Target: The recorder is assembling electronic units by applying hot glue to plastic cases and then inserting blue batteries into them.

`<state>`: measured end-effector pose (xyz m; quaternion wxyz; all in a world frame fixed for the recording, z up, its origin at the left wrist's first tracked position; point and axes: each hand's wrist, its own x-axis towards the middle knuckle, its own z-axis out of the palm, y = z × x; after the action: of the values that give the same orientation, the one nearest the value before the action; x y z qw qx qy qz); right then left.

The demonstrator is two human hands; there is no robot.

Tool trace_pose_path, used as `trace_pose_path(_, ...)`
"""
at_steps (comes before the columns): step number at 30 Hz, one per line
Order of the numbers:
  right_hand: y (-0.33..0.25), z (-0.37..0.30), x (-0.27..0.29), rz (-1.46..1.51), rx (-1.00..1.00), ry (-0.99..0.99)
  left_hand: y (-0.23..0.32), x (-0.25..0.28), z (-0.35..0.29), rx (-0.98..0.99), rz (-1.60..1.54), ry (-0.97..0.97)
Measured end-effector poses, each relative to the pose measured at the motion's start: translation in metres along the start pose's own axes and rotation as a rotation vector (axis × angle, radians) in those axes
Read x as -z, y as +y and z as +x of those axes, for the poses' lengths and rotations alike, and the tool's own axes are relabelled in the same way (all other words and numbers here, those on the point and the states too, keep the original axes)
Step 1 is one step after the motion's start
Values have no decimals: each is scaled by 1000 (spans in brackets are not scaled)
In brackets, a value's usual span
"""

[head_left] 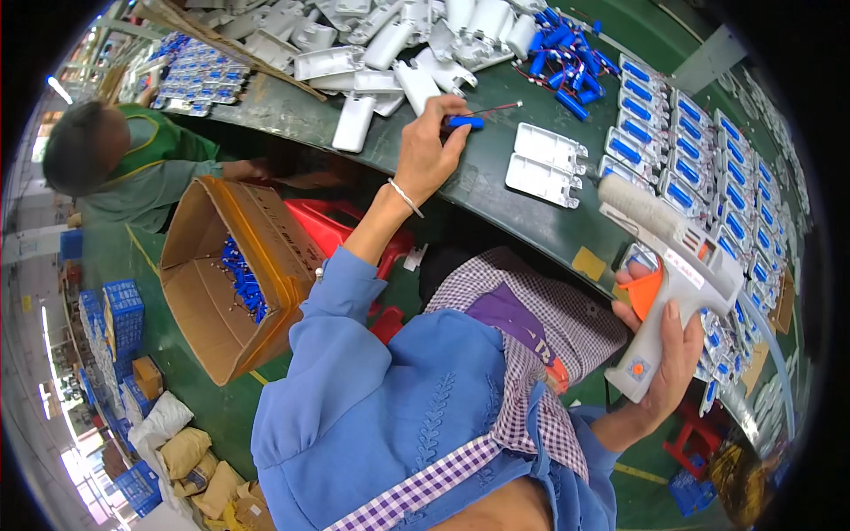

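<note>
Landmark: the paired white casings [544,165]. Left of them, our left hand [432,146] pinches a blue battery [467,122], nearly closed; right of them, our right hand [662,358] wraps the glue gun [686,276]. We judge the battery's lead [501,110] could snag if dragged across them.

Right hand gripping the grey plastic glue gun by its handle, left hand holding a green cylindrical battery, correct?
Not quite: the head view shows a blue cylindrical battery, not green, in the left hand; the right hand does grip the grey plastic glue gun by its handle.
</note>
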<state>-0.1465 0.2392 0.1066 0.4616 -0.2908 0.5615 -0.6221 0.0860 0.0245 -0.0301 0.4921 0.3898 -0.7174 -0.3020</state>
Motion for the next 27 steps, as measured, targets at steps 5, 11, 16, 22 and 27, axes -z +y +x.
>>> trace_pose_path(5,11,24,-17,2,-47,-47,-1,4,-10,-288,457,-1)
trace_pose_path(11,20,46,-34,-79,-70,-96,0,2,-7,-166,454,-5)
trace_pose_path(16,27,57,-44,-131,-96,-131,5,3,-4,-95,497,-47)
trace_pose_path(22,32,60,-35,-277,-96,-166,13,1,2,19,270,3)
trace_pose_path(27,31,56,-34,-284,-97,-154,22,-4,15,58,102,4)
